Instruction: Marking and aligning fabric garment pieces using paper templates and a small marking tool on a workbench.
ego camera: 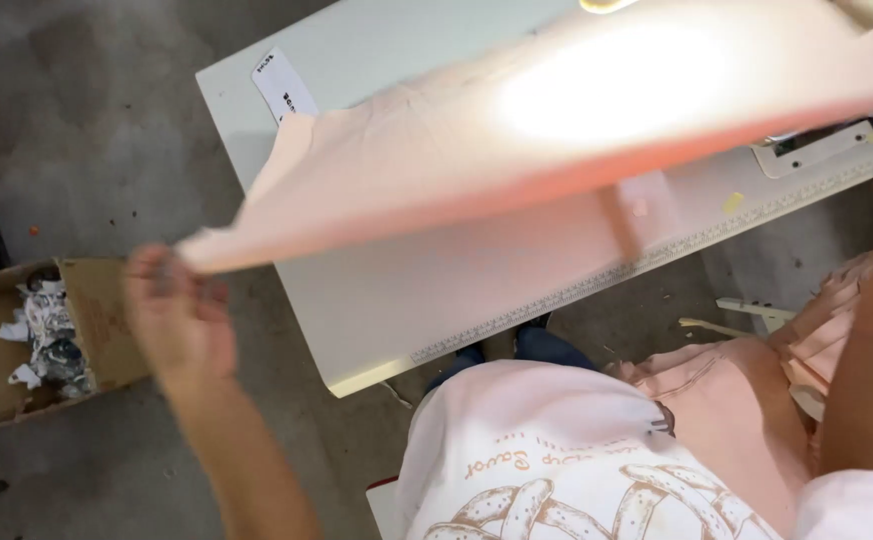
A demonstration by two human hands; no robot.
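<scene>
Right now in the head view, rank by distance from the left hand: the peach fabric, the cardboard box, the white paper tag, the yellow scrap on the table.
1. Peach fabric: its corner is in the left hand.
2. Cardboard box: just left, on the floor.
3. White paper tag: up on the table's far corner.
4. Yellow scrap: far right, on the table.
</scene>
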